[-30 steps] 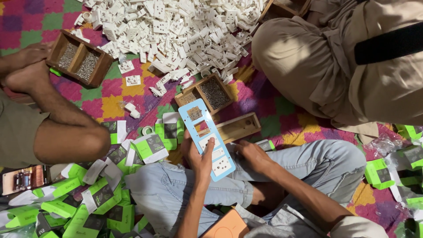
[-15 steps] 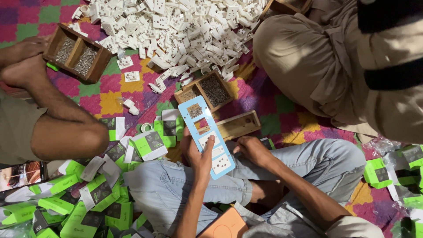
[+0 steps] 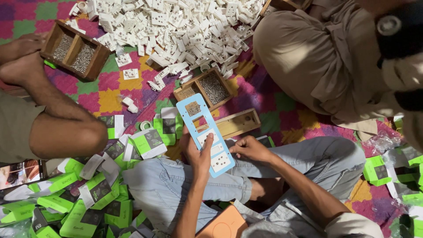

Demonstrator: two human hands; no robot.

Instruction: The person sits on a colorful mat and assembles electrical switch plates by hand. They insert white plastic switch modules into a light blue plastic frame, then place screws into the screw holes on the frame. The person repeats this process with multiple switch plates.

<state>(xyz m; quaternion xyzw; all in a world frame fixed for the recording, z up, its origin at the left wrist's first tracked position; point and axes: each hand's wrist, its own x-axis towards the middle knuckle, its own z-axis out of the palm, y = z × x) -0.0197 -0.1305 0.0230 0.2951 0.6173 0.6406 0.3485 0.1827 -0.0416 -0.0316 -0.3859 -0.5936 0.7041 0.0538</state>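
Note:
A long light-blue plastic frame (image 3: 195,118) with cut-out windows lies slanted over my lap, two white switch parts seated in its lower windows. My left hand (image 3: 197,152) grips its lower left side, the thumb pressing on a white part. My right hand (image 3: 249,147) rests at the frame's lower right edge, fingers curled against it. I cannot tell whether the right hand holds something small. I sit cross-legged in blue jeans (image 3: 176,185).
A heap of white plastic switch parts (image 3: 176,31) fills the top. Wooden screw trays (image 3: 74,49) (image 3: 207,90) and a wooden block (image 3: 235,123) lie on the chequered mat. Green packets (image 3: 88,198) pile at left. Seated people flank me left (image 3: 39,119) and right (image 3: 326,66).
The blue frame has shifted slightly, and my left thumb now presses one of the white parts. My right hand stays at the frame's lower right edge.

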